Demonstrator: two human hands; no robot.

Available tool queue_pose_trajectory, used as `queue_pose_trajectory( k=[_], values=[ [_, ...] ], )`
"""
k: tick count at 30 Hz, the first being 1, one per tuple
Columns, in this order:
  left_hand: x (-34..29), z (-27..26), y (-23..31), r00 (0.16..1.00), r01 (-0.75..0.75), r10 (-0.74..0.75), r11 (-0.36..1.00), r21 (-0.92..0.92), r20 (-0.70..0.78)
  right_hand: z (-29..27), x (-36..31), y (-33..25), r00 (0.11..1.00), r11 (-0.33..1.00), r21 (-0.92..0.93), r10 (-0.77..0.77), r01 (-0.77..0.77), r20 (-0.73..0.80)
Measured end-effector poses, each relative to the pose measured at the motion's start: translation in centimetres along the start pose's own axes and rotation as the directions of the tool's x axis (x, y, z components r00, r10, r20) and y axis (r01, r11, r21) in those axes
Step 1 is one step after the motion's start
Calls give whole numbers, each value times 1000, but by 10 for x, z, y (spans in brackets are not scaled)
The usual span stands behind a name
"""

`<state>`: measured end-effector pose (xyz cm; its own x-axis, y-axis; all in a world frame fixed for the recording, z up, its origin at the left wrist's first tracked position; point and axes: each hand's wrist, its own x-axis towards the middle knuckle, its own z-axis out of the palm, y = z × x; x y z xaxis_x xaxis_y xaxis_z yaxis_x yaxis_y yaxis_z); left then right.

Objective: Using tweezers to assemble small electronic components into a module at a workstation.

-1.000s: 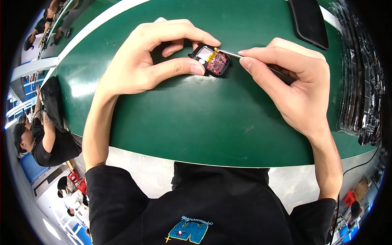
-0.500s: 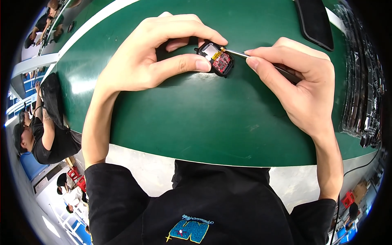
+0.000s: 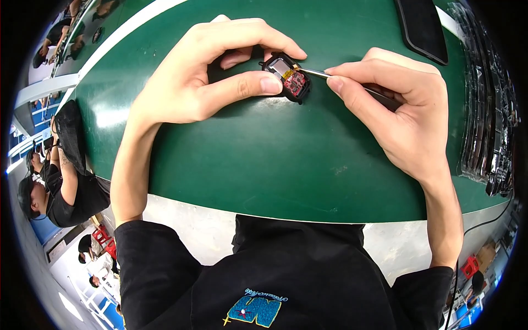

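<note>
Between the thumb and fingers of my left hand [image 3: 203, 71] is a small opened black case [image 3: 297, 100], like a smartwatch body, near the tabletop. Inside it show a red circuit board [image 3: 295, 81], a silver block [image 3: 280, 67] and a bit of yellow tape. My left thumb presses its near left edge; the index finger curves over the far side. Pinched in my right hand [image 3: 401, 99] is a slim, tweezers-like metal tool [image 3: 314, 72] with a dark rear part. Its tip meets the case's right edge beside the yellow tape; whether it grips anything there is too small to tell.
The green tabletop [image 3: 264, 165] lies under both hands. Beyond my right hand rests a black phone-like slab [image 3: 422, 30]. A stack of shiny black wrapped strips [image 3: 487, 115] runs along the right side. A person in black [image 3: 71, 187] sits at the left.
The case and the tool have shifted slightly left. My right hand has moved a little left and up with the tool, whose tip stays at the case's right edge.
</note>
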<state>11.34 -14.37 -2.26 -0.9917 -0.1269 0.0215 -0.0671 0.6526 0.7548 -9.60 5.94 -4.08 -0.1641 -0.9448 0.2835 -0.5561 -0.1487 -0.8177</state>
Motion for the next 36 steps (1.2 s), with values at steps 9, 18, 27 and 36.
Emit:
queue_pose_trajectory(
  k=[9, 18, 27, 36],
  values=[
    [0, 3, -3, 999, -36, 36, 999, 11, -26, 1, -1, -1, 1000, 1000, 5, 8, -8, -19],
    [-1, 4, -3, 998, -37, 38, 999, 31, -44, 0, -1, 0, 1000, 1000, 6, 1, -1, 0],
    [-1, 4, -1, 998, -51, 53, 998, 39, -36, 2, -1, 1, 1000, 999, -24, -29, 29, -8],
    [0, 4, -1, 993, -100, 105, 991, 87, -46, 0, -1, 0, 1000, 1000, -7, -23, 23, -11]
  ],
)
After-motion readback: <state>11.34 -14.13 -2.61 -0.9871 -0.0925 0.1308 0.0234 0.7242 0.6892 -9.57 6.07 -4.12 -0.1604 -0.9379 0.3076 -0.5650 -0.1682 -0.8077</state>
